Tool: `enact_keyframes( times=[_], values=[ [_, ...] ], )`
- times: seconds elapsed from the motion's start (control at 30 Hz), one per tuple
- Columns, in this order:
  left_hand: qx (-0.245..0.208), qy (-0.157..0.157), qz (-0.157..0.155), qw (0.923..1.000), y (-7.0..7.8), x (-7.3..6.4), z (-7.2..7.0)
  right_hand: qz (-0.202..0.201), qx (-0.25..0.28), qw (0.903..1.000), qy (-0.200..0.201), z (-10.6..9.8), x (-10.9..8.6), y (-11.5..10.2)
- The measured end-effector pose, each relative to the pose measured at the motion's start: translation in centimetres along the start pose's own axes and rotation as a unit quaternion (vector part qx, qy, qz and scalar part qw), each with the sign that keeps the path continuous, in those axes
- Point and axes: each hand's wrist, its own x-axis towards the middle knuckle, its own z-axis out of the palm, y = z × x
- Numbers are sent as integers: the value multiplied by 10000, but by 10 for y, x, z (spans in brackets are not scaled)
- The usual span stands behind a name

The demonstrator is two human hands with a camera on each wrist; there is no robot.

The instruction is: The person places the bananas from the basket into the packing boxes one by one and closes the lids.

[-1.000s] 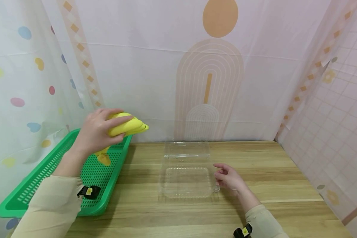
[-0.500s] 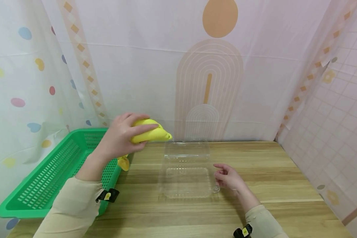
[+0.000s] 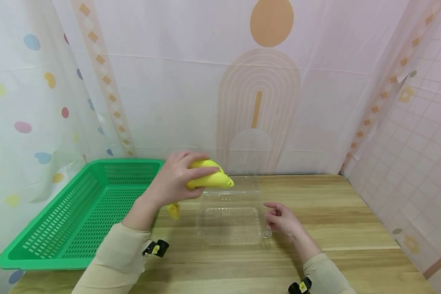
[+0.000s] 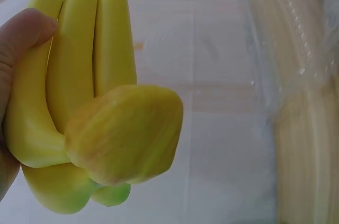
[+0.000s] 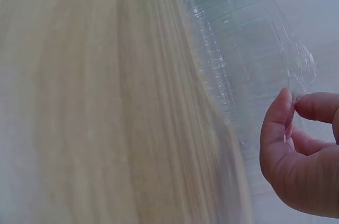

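Observation:
My left hand (image 3: pixel 174 179) grips a bunch of yellow bananas (image 3: pixel 209 174) in the air, over the back left part of a clear plastic clamshell container (image 3: pixel 232 226). Smooth fruit tips point right, and the brownish-yellow stem end (image 3: pixel 173 211) hangs below the hand. In the left wrist view, the thumb presses across the outermost banana (image 4: pixel 29 81); the other fingers are hidden. The container stands with its lid tipped up at the back. At its right edge my right hand (image 3: pixel 284 222) pinches the thin rim (image 5: pixel 292 83) between thumb and forefinger.
A green slotted plastic basket (image 3: pixel 77 263) sits at the left of the wooden table (image 3: pixel 334 232), partly behind my left arm. Printed curtains (image 3: pixel 176 102) hang close along the table's back edge and on both sides.
My left hand has carried the bananas from over the green basket rightward and somewhat lower, to the container's back left. The right hand and the container have kept their place.

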Motion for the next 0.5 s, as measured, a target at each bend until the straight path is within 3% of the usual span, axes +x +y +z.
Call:
enact_keyframes(
  times=[0.5],
  values=[
    [-66, -427, -29, 9991, 19, 4, 43, 10, 78, 9999, 100, 3, -1, 0]
  ],
)
